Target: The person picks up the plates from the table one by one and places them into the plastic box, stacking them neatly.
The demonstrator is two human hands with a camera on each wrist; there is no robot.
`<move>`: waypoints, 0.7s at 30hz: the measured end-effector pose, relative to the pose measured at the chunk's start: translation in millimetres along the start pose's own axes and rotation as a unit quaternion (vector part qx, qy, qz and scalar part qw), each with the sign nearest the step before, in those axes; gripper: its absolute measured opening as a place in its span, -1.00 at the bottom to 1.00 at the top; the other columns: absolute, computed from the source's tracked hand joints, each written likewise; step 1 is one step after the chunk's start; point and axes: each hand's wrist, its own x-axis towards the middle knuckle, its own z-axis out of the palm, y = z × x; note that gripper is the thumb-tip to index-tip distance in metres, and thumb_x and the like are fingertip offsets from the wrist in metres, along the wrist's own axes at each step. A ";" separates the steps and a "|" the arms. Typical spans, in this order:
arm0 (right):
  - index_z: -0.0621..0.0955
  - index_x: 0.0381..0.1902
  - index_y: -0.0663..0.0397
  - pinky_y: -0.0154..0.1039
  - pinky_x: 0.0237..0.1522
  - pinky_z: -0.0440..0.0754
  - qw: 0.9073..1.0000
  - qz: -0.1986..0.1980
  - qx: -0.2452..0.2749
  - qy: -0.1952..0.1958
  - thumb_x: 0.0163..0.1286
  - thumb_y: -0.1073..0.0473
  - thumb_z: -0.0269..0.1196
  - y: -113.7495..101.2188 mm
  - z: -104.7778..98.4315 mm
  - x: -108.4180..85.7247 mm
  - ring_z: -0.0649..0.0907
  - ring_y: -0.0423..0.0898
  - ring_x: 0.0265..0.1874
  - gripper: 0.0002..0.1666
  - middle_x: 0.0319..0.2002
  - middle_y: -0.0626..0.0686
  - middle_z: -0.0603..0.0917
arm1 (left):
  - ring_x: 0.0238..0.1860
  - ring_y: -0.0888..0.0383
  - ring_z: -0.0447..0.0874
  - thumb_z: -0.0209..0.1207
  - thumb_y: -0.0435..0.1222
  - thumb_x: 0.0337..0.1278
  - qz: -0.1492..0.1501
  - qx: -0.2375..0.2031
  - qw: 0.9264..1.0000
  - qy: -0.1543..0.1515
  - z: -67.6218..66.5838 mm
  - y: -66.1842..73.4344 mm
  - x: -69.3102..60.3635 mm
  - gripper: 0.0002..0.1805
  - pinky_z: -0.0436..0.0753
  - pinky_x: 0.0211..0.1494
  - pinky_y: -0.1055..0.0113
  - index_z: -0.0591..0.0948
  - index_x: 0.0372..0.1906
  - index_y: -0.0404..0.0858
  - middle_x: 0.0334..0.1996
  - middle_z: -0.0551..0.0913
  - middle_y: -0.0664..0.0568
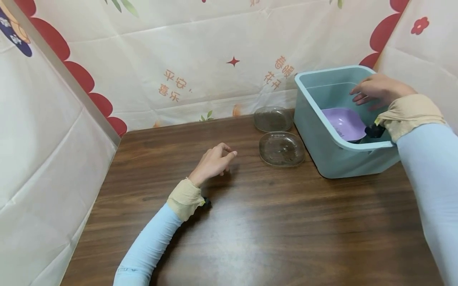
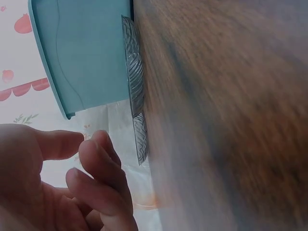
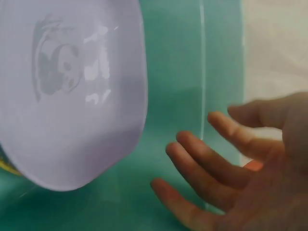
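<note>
My right hand [image 1: 381, 90] hovers over the inside of a blue-green plastic bin [image 1: 332, 153], its fingers spread and holding nothing. Below it in the bin lies a purple dish [image 1: 344, 121]; the right wrist view shows a panda print on this dish [image 3: 96, 120], apart from the fingers. My left hand [image 1: 214, 162] hangs over the wooden table with loosely bent fingers and nothing in them. To its right, two clear, ribbed dishes lie flat: a nearer dish [image 1: 281, 149] and a farther dish [image 1: 273, 118] close to the bin's left wall.
The wooden table [image 1: 250, 222] meets a printed white cloth [image 1: 200, 47] at the back. Another cloth wall [image 1: 43, 159] stands along the left. In the right wrist view, a yellow-edged thing [image 3: 7, 166] shows partly beneath the purple dish.
</note>
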 end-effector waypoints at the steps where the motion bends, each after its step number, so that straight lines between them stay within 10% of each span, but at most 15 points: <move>1: 0.57 0.20 0.33 0.01 -0.14 0.83 1.000 0.004 0.018 0.022 0.60 -0.05 0.07 -1.3 -0.9 -0.7 0.79 -0.08 -0.25 -0.45 -0.28 0.04 0.77 | -0.57 -0.10 0.71 0.01 0.10 0.54 0.000 -0.001 1.000 0.000 -0.1 -0.1 -0.3 -0.53 0.68 -0.37 0.21 0.53 0.22 -0.14 -0.49 0.74 -0.05; 5: 0.69 -0.27 0.01 -0.20 -0.36 0.83 0.989 0.005 0.099 0.109 0.57 0.00 0.11 -7.5 0.1 -7.7 0.78 -0.28 -0.49 -0.68 -0.54 -0.27 0.71 | -0.57 -0.09 0.71 0.01 0.08 0.55 0.000 -0.002 1.000 0.003 -0.7 -0.8 -0.3 -0.55 0.68 -0.36 0.22 0.53 0.21 -0.15 -0.47 0.75 -0.09; 12: 0.58 -0.32 -0.19 -0.38 -0.55 0.75 0.954 -0.027 0.203 0.220 0.60 0.01 0.00 -31.5 8.9 -32.7 0.74 -0.31 -0.62 -0.71 -0.64 -0.27 0.69 | -0.56 -0.10 0.72 0.02 0.07 0.55 0.004 0.000 1.000 0.003 -3.1 -1.7 -1.2 -0.55 0.70 -0.39 0.20 0.54 0.20 -0.16 -0.49 0.74 -0.05; 21: 0.57 -0.19 -0.15 -0.58 -0.47 0.67 0.947 -0.130 0.129 0.263 0.60 -0.01 -0.01 -84.3 39.5 -72.4 0.71 -0.44 -0.56 -0.77 -0.52 -0.36 0.66 | -0.60 -0.01 0.70 0.03 0.08 0.54 0.004 0.003 1.000 0.011 -6.4 -1.6 0.7 -0.56 0.68 -0.38 0.23 0.56 0.17 -0.16 -0.47 0.75 -0.03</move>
